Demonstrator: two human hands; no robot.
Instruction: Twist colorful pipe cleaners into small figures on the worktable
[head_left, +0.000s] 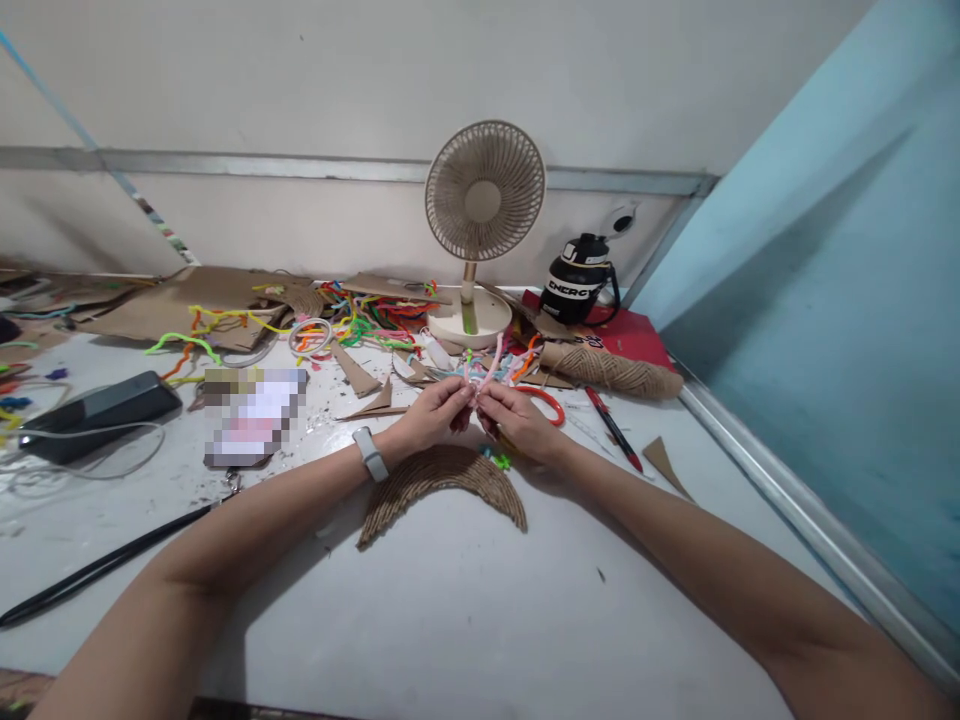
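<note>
Near the middle of the white table, my left hand (pixel 442 408) and my right hand (pixel 516 415) meet at the fingertips. Both pinch a pink fuzzy stem (pixel 495 358), whose free end sticks up between them. A light green tip also shows just above the left fingers. The part inside the fingers is too small to make out. Below the hands lies a crescent-shaped piece wound with brown twine (pixel 457 473), partly behind my left wrist. Small green and blue fuzzy bits (pixel 498 460) rest beside its upper edge.
A fan (pixel 484 190) stands behind the hands, with coloured fuzzy stems (pixel 367 320) and cardboard (pixel 180 305) to its left. At the right are a black bottle (pixel 574 285), a twine roll (pixel 615 370) and a red-black pen (pixel 613 430). A phone (pixel 259 420) and power bank (pixel 101 415) lie left.
</note>
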